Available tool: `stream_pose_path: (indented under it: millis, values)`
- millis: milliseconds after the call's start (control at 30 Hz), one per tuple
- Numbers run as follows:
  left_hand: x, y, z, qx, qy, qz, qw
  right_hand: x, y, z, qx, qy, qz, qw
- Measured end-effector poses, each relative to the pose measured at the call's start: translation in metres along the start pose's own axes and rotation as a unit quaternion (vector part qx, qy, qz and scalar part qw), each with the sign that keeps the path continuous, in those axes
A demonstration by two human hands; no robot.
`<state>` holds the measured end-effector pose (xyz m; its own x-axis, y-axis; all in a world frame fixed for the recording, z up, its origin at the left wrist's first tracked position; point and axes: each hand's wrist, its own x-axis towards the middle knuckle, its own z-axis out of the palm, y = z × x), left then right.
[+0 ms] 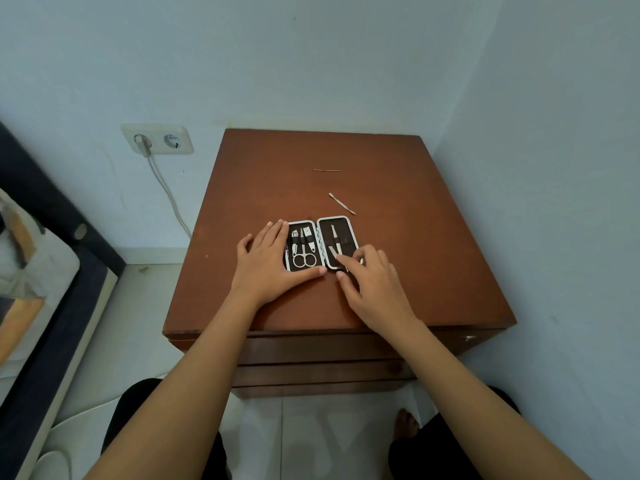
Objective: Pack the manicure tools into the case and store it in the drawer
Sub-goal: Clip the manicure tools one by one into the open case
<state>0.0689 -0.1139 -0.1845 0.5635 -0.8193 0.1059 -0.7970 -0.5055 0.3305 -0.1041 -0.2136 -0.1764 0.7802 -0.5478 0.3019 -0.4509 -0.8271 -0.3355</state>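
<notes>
Head view, open case [320,244] on desk [433,258], left hand [268,263] lay flat on its left edge, right hand [372,285] fingers pinched at tweezers [335,244], two tools [342,203] lay beyond.

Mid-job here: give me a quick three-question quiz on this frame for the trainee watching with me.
1. True or false: the case lies open on the cabinet top.
2. How many loose tools lie on the wood beyond the case?
3. Which hand works at the case half holding the tweezers: A) left hand, B) right hand?

Key:
1. True; both halves lie flat, with the scissors strapped in the left one.
2. Two: a thin pin-like tool farther back and a cuticle pusher nearer the case.
3. B; the left hand steadies the other half.
</notes>
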Motion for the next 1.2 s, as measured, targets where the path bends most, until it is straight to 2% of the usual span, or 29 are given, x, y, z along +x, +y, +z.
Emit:
stream_pose_path:
  millis: [167,333,467,567,633,767,1033,1200]
  values:
    - [0.0,-0.001,-0.005,-0.001,0.004,0.0,1.0,0.002,-0.004,0.003,-0.044,0.02,-0.027,0.998]
    - [-0.004,-0.002,-0.005,-0.012,0.005,-0.002,1.0,0.012,-0.009,0.005,-0.106,-0.031,-0.017,0.994]
    - [-0.01,-0.001,-0.005,-0.013,0.009,-0.002,1.0,0.012,-0.011,-0.001,-0.063,-0.033,-0.024,0.997]
    - [-0.014,0.002,-0.008,-0.019,0.012,0.002,1.0,0.021,-0.007,-0.012,0.08,0.039,0.032,0.996]
    - [-0.017,0.006,-0.01,-0.025,0.013,0.006,1.0,0.043,0.006,-0.017,0.127,0.071,0.093,0.985]
    - [-0.022,0.014,-0.012,-0.026,0.014,0.01,1.0,0.089,0.03,-0.023,0.149,0.031,0.196,0.969]
    - [-0.02,0.018,-0.017,-0.029,0.024,0.023,0.999,0.11,0.035,-0.024,0.077,-0.026,0.231,0.97]
    - [-0.016,0.014,-0.017,-0.023,0.025,0.02,0.999,0.107,0.03,-0.017,0.026,-0.019,0.192,0.981]
